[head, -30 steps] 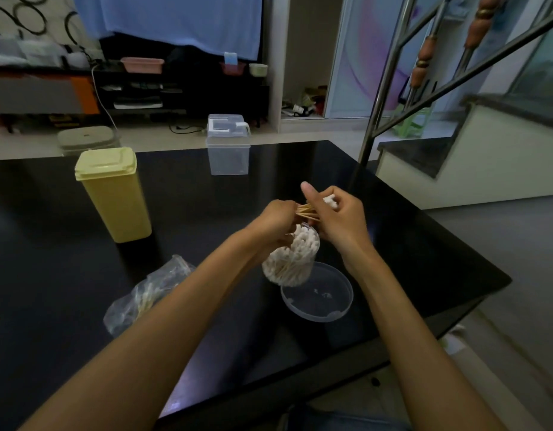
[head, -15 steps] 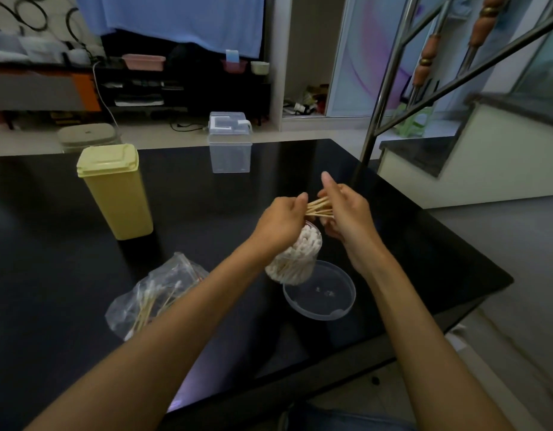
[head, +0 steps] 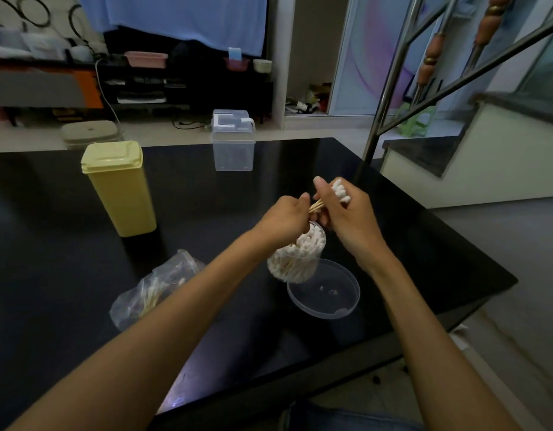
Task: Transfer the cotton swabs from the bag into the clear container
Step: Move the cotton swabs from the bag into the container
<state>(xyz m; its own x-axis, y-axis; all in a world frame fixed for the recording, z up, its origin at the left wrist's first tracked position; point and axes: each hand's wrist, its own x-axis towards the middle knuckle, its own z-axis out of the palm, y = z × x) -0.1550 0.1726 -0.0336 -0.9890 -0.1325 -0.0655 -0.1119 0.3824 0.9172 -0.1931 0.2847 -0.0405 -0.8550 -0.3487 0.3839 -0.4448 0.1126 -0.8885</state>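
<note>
Your right hand [head: 346,219] pinches a light, stiff cotton swabs [head: 340,191] bundle mid-stick; left hand [head: 284,217] steadies their ends above the clear container [head: 297,259].

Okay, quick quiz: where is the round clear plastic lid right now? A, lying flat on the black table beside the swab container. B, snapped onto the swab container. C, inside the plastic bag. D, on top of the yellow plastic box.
A: the round clear plastic lid lies flat on the black table, next to the open clear container packed with cotton swabs.
</note>
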